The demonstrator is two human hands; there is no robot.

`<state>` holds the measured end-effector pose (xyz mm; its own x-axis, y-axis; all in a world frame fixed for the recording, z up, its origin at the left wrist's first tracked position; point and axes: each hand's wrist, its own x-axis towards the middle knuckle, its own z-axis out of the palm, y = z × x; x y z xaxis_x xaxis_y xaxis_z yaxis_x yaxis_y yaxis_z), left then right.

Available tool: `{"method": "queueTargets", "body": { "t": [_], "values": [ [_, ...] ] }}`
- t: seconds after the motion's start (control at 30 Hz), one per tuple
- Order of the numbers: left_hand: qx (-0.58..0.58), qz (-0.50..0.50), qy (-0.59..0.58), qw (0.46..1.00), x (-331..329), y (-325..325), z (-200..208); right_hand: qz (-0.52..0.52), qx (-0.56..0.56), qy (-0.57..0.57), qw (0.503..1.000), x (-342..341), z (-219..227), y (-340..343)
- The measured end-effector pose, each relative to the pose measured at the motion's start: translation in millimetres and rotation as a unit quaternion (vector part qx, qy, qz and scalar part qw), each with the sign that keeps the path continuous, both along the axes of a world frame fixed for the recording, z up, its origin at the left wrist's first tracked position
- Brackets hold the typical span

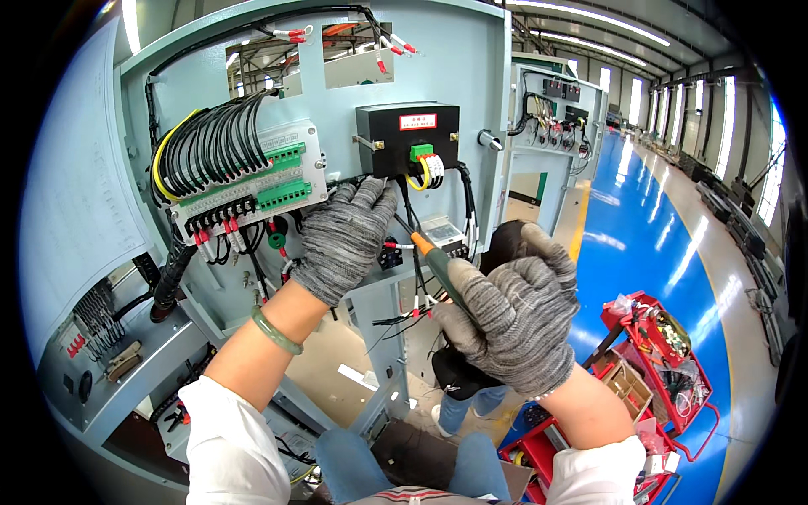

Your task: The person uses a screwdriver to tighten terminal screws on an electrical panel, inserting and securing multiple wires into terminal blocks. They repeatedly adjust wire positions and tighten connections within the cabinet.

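My left hand [347,236], in a grey knit glove, reaches up to the panel just below a black box [387,139] with a green plug. Its fingers are bent together at the wiring; what they hold is hidden. My right hand [518,316], gloved alike, is wrapped round the green and orange handle of a screwdriver [438,268]. The screwdriver slants up and left, its shaft ending near my left fingers; the tip cannot be made out. Left of my left hand sits a terminal board [252,172] with green blocks and black wires. A small white-faced device [442,229] is behind the screwdriver.
The light blue cabinet panel [328,109] carries loose red-capped wires at its top. Another person's jeans [480,402] show below, beyond my right hand. A red tool cart [682,404] stands at right, by the blue floor [627,252]. A second wired panel [560,109] is behind.
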<state>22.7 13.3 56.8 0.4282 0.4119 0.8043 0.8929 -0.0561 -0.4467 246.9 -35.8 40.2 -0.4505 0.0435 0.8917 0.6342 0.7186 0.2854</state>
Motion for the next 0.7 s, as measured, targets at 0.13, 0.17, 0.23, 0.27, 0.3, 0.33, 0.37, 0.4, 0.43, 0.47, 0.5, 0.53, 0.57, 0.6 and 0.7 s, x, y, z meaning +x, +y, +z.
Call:
{"method": "queueTargets", "body": {
  "t": [0.13,0.17,0.23,0.27,0.3,0.33,0.37,0.4,0.43,0.47,0.5,0.53,0.57,0.6,0.7],
  "values": [
    [0.009,-0.004,0.002,1.0,-3,0,-1,0.045,-0.023,0.095,0.994,-9,7,-11],
    [0.003,-0.007,-0.006,1.0,0,-1,0,0.046,0.009,0.074,0.996,-10,5,-8],
    [-0.002,-0.011,-0.006,1.0,4,-3,2,0.006,0.058,0.047,0.997,-7,2,-5],
    [-0.016,-0.007,-0.014,1.0,4,-4,1,-0.031,0.041,0.04,0.998,-6,6,-4],
    [-0.022,-0.006,-0.014,1.0,3,-4,2,-0.003,0.029,0.051,0.998,-4,10,-1],
    [0.002,-0.004,-0.003,1.0,2,-5,3,0.003,0.011,0.042,0.999,-2,11,-1],
    [0.022,-0.004,0.007,1.0,2,-4,1,0.008,-0.011,0.031,0.999,-1,9,0],
    [-0.008,0.012,-0.002,1.0,4,-6,2,-0.01,-0.037,0.019,0.999,-1,5,-2],
    [-0.018,0.001,-0.008,1.0,4,-6,2,-0.029,-0.061,0.007,0.998,-1,1,-4],
    [-0.024,-0.002,-0.022,0.999,3,-10,3,0.006,-0.039,0.058,0.998,-4,2,-8],
    [-0.03,-0.011,-0.038,0.999,4,-8,2,0.021,-0.033,0.075,0.996,-7,1,-8],
    [-0.029,-0.025,-0.043,0.998,6,-8,2,0.036,-0.028,0.091,0.995,-8,-1,-8],
    [-0.022,-0.01,-0.042,0.999,6,-6,-1,0.049,0.031,0.084,0.995,-12,-4,0],
    [-0.023,-0.01,-0.044,0.999,7,-6,-1,0.039,0.042,0.068,0.996,-9,-5,1],
    [-0.02,-0.001,-0.04,0.999,9,-5,1,0.052,0.046,0.063,0.996,-6,-2,9]
  ]
}}
